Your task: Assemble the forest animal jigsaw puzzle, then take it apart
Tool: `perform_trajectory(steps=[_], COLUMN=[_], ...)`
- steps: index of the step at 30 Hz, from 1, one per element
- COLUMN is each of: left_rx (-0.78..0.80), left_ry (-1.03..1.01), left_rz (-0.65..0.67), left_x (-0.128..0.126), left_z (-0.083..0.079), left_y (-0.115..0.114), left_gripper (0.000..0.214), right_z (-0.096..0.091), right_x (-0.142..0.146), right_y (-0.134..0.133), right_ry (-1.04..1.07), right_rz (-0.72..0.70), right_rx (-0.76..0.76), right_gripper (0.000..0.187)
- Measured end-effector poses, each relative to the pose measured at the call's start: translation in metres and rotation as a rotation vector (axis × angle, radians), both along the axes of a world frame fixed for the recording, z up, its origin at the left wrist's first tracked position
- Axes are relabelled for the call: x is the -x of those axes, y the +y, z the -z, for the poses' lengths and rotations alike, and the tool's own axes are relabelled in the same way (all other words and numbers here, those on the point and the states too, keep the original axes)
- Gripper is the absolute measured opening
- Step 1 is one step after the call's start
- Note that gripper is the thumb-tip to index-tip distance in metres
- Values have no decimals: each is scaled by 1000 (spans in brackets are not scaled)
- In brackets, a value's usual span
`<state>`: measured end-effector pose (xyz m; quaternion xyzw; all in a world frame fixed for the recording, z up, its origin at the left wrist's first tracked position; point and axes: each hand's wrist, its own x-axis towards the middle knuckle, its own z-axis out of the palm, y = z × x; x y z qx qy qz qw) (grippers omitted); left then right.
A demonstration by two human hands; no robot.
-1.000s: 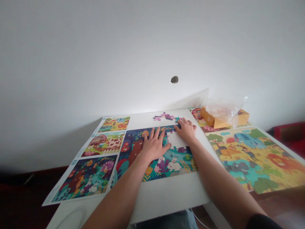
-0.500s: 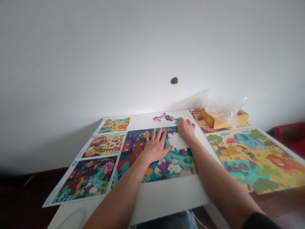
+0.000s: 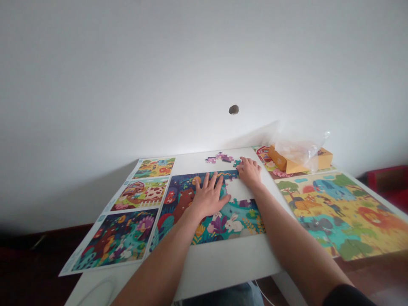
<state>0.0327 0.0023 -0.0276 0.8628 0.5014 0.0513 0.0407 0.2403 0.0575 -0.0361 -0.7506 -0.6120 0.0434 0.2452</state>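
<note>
A dark forest-animal jigsaw puzzle (image 3: 178, 199) lies in the middle of the white table (image 3: 223, 259), with a white gap near its upper right. My left hand (image 3: 208, 195) lies flat on the puzzle, fingers spread and open, just left of the gap. My right hand (image 3: 250, 172) rests at the puzzle's top right corner, fingers bent down onto a teal piece (image 3: 236, 163) at its fingertips. A few loose purple pieces (image 3: 219, 157) lie just beyond, toward the wall.
A sheet with three small pictures (image 3: 134, 208) lies at the left. A finished yellow savanna puzzle (image 3: 341, 208) lies at the right. Behind it stand an orange box (image 3: 282, 159) and a clear plastic bag (image 3: 298, 148). A white wall rises right behind the table.
My right hand has moved slightly away from me, from the gap's edge to the teal piece at the puzzle's top corner. My left hand has stayed flat on the puzzle.
</note>
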Motion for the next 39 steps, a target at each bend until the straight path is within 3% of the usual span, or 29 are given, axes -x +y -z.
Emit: perform_trajectory(steps=[5, 10, 13, 16, 19, 25, 39], left_rx=[-13, -17, -57, -141, -226, -341, -439], left_ry=[-2, -28, -125, -345, -560, -655, -720], left_rz=[7, 7, -33, -89, -127, -189, -174], left_x=[1, 0, -2, -4, -4, -3, -3], left_z=[2, 1, -1, -5, -9, -12, -15], left_y=[0, 0, 1, 6, 10, 13, 11], left_gripper=[77, 76, 78, 83, 81, 60, 51], right_z=[-3, -12, -15, -20, -27, -30, -28], right_x=[-6, -5, 4, 16, 27, 38, 33], right_y=[3, 1, -2, -8, -17, -29, -27], right_ry=[168, 429, 783, 1217, 1413, 1387, 1279], right_rz=[41, 31, -38, -180, -293, -484, -497], right_rx=[-126, -327, -374, -330, -242, -140, -190], right_gripper=[49, 38, 41, 36, 31, 34, 29])
